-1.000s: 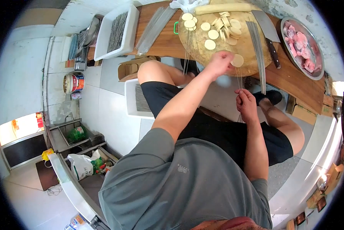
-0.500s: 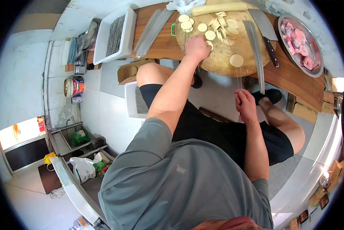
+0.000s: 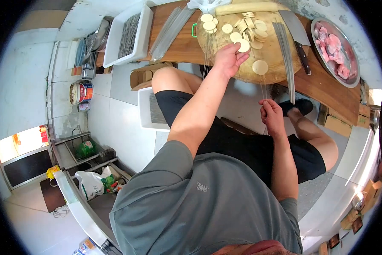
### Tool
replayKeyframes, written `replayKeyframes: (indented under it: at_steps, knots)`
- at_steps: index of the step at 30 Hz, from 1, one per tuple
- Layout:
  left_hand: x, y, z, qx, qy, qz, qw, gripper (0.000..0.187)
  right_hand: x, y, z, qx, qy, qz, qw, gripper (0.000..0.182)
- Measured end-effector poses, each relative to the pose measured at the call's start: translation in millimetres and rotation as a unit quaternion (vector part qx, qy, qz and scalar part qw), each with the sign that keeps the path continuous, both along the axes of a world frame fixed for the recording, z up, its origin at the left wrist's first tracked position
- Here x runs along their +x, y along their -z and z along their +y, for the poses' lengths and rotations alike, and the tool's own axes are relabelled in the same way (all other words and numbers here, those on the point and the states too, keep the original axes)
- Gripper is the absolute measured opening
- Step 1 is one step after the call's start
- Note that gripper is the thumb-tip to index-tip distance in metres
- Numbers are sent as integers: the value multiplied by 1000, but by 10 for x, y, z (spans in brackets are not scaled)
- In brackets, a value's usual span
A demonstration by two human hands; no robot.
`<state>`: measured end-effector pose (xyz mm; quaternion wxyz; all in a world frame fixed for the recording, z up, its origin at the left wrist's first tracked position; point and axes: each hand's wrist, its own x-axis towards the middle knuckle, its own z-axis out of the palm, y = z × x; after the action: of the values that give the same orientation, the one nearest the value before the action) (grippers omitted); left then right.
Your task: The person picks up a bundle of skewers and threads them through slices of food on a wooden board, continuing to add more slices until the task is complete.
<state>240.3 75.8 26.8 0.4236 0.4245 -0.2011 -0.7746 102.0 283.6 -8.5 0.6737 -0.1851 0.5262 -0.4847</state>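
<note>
My left hand [image 3: 230, 59] reaches over the near edge of a round wooden chopping board [image 3: 280, 72]. It pinches a pale yellow round slice [image 3: 243, 45] between thumb and fingers. My right hand [image 3: 271, 114] is closed around thin metal skewers [image 3: 263, 90] in front of the board. At their far end is another round slice [image 3: 260, 67], its flat face turned up. More slices lie overlapped in a pile [image 3: 252, 29] on the board, and a few [image 3: 209, 26] sit on skewers at its left. A long pale yellow roll [image 3: 246, 8] lies behind them.
A bundle of skewers [image 3: 285, 55] and a cleaver [image 3: 295, 27] lie at the board's right. Beyond is a metal bowl [image 3: 355, 72] with raw meat [image 3: 331, 49]. At left are a white bin [image 3: 143, 46] of skewers and a clear plastic packet [image 3: 169, 36].
My left hand has lifted a slice off the board and moved right, toward the skewers in my right hand. My right hand stays almost where it was.
</note>
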Motion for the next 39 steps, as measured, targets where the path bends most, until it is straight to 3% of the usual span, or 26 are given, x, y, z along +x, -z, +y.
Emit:
replayKeyframes:
  at_steps: [8, 39]
  knots:
    - [-11, 48, -82, -23, 1, 33, 999, 26, 27, 19, 31, -13, -27, 70, 997, 19]
    - [-74, -120, -2, -121, 23, 7, 992, 25, 41, 57, 45, -25, -15, 103, 994, 21]
